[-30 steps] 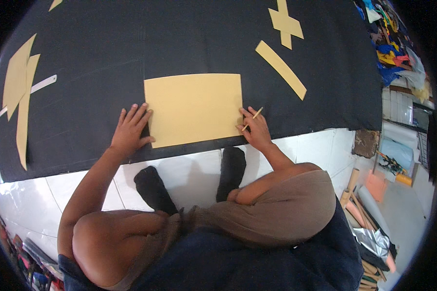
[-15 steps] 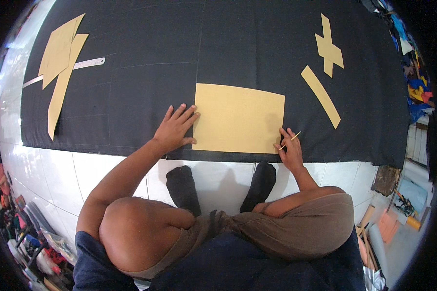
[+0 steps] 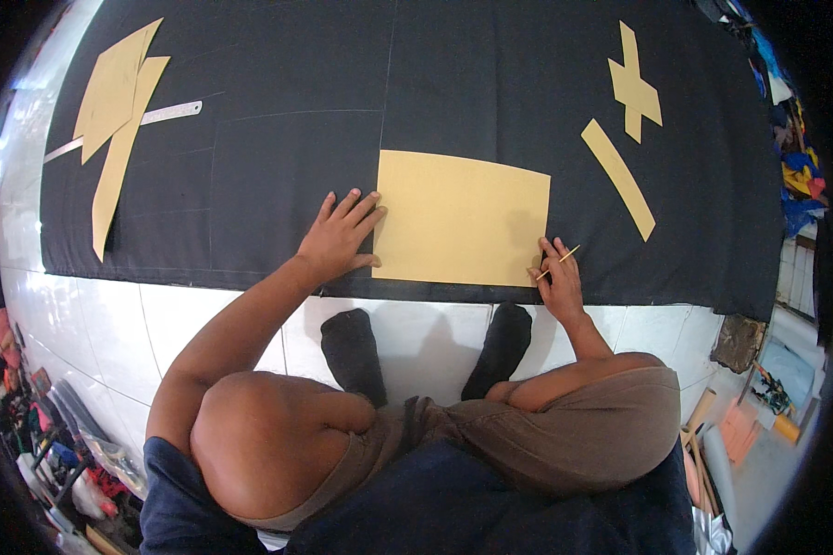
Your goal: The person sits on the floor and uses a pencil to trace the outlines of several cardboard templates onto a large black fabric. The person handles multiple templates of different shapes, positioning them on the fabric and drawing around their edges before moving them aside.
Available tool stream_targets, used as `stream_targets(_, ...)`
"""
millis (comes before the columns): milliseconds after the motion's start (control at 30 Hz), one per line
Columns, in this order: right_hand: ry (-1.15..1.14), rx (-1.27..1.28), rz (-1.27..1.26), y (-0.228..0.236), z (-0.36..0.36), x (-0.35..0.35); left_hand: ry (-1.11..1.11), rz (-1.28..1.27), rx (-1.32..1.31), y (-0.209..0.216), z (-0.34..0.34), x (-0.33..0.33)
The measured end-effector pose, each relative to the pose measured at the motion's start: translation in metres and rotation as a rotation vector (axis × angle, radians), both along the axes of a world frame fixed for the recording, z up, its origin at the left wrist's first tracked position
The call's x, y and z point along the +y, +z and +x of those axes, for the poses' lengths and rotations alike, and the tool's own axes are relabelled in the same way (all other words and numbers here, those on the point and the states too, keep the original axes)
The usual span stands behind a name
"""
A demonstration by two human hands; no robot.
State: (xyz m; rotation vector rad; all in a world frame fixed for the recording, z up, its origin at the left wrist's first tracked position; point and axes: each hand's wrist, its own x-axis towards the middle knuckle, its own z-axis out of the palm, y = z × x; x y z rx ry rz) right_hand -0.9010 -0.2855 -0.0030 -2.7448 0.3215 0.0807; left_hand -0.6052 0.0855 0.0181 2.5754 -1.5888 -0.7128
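A tan card pattern piece (image 3: 463, 217), nearly rectangular with a curved far edge, lies flat on the black cloth (image 3: 292, 171) before me. My left hand (image 3: 336, 236) is open at its left edge, fingers spread and fingertips touching the card and the cloth. At the card's near right corner is my right hand (image 3: 560, 275), closed on a thin yellow pencil-like stick (image 3: 569, 253). That stick slants up to the right between its fingers. Faint pale lines run across the cloth, one straight up from the card's far left corner.
Narrow tan pattern pieces (image 3: 618, 180) lie at the right. At the far left, larger tan pieces (image 3: 111, 97) overlap a metal ruler (image 3: 173, 112). White floor tiles (image 3: 222, 324) border the cloth's near edge, beside my socked feet (image 3: 354, 351). Clutter (image 3: 74, 462) lines the left side.
The view has shifted slightly, so the cloth and pieces sit a little higher and farther right. Both hands keep their places at the card's edges.
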Motion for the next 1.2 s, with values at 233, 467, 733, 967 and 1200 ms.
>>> stream_targets(233,-0.041,0.043,0.025,-0.004,0.0,0.0,0.001,-0.007,-0.035,0.001,-0.001,0.0)
stream_targets(467,-0.041,0.006,0.038,-0.002,-0.003,-0.003,0.021,0.041,0.008,0.008,-0.002,-0.013)
stream_targets(733,-0.029,-0.012,0.066,0.01,0.004,0.001,0.044,0.091,0.001,0.009,-0.003,-0.011)
stream_targets(967,-0.032,0.005,0.056,0.006,0.005,0.003,0.039,0.078,0.005,0.01,-0.001,-0.008)
stream_targets(1200,-0.031,0.014,0.039,0.004,0.004,0.0,0.027,0.033,-0.005,0.006,-0.001,-0.008)
